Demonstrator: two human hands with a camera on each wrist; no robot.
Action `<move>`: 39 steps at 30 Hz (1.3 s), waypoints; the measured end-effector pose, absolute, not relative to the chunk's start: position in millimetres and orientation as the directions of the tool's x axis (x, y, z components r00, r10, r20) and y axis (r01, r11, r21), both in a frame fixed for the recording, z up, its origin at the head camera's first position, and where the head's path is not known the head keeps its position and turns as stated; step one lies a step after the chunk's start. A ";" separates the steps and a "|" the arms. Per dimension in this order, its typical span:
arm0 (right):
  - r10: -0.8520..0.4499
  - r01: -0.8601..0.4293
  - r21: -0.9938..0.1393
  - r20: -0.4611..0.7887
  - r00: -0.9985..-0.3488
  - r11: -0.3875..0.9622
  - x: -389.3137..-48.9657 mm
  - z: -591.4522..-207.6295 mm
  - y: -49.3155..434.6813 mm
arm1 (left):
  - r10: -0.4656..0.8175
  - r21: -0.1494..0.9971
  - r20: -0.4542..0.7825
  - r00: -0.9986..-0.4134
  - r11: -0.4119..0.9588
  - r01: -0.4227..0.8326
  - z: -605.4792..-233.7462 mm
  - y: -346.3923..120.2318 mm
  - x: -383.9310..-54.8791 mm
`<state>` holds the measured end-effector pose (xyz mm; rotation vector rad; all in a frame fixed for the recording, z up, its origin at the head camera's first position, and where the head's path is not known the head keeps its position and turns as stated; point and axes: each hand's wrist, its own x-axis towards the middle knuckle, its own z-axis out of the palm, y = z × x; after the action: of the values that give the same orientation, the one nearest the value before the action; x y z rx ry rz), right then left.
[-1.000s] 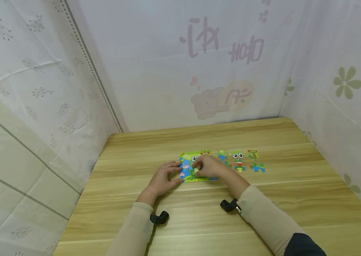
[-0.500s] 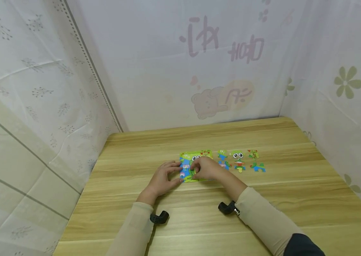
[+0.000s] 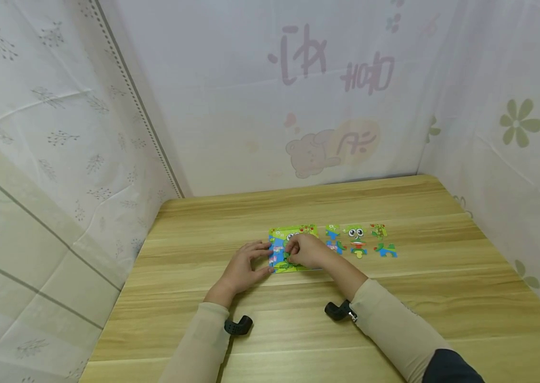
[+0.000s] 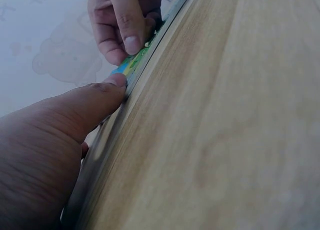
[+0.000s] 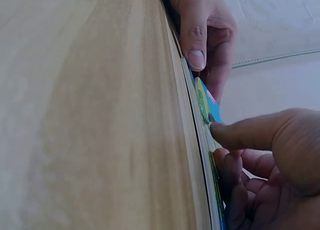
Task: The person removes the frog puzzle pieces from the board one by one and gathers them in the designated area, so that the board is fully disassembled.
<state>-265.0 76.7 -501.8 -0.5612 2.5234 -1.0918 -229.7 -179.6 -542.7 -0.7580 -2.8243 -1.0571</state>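
Observation:
A frog jigsaw puzzle (image 3: 305,229) lies flat on the table, partly covered by my right hand (image 3: 308,251). My right thumb (image 5: 245,132) and fingers pinch a blue, green and pink puzzle piece (image 5: 210,102) at the lower left of the picture. The piece stands tilted up from the board in the right wrist view. My left hand (image 3: 243,268) rests on the table with its fingers spread along the puzzle's left edge. Its thumb (image 4: 102,99) touches near the lower left corner. The right hand's fingertips are partly hidden.
To the right of the puzzle lie several loose pieces, among them a piece with frog eyes (image 3: 355,233) and a blue and green piece (image 3: 387,250). The wooden table (image 3: 298,340) meets printed curtains (image 3: 231,106) at the back and sides.
My right hand has moved slightly left over the puzzle, and the lower left piece has tilted up from the board. The left hand has stayed in place.

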 end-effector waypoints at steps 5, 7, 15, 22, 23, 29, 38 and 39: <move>-0.464 -0.221 -0.744 -0.132 -0.876 0.630 -264.9 -501.8 76.6 | 0.432 0.605 0.201 -0.879 0.651 0.458 -542.2 -179.3 -229.3; -0.460 -0.222 -0.742 -0.130 -0.878 0.632 -265.0 -502.3 76.6 | 0.432 0.601 0.201 -0.879 0.655 0.459 -541.9 -179.2 -229.1; -0.445 -0.225 -0.736 -0.115 -0.888 0.638 -265.6 -505.0 76.2 | 0.436 0.599 0.210 -0.875 0.649 0.468 -541.8 -180.0 -229.6; -0.429 -0.234 -0.720 -0.097 -0.898 0.654 -264.7 -504.3 74.8 | 0.435 0.603 0.212 -0.875 0.646 0.468 -543.4 -180.6 -230.9; -0.431 -0.241 -0.715 -0.092 -0.898 0.656 -264.2 -503.8 74.7 | 0.435 0.603 0.211 -0.876 0.647 0.467 -543.4 -180.6 -231.0; -0.437 -0.291 -0.673 -0.053 -0.898 0.680 -263.1 -502.0 74.0 | 0.434 0.607 0.208 -0.876 0.645 0.464 -541.4 -180.2 -230.5; -0.435 -0.321 -0.643 -0.021 -0.900 0.695 -266.5 -508.1 74.8 | 0.438 0.613 0.202 -0.876 0.641 0.462 -541.0 -179.6 -229.6; -0.436 -0.322 -0.644 -0.020 -0.900 0.694 -266.4 -508.1 75.1 | 0.437 0.612 0.202 -0.876 0.642 0.462 -541.2 -179.4 -229.6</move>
<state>-266.4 75.1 -508.1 -0.6156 2.7315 -0.9894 -229.6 -179.4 -541.2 -0.7709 -2.8143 -1.0652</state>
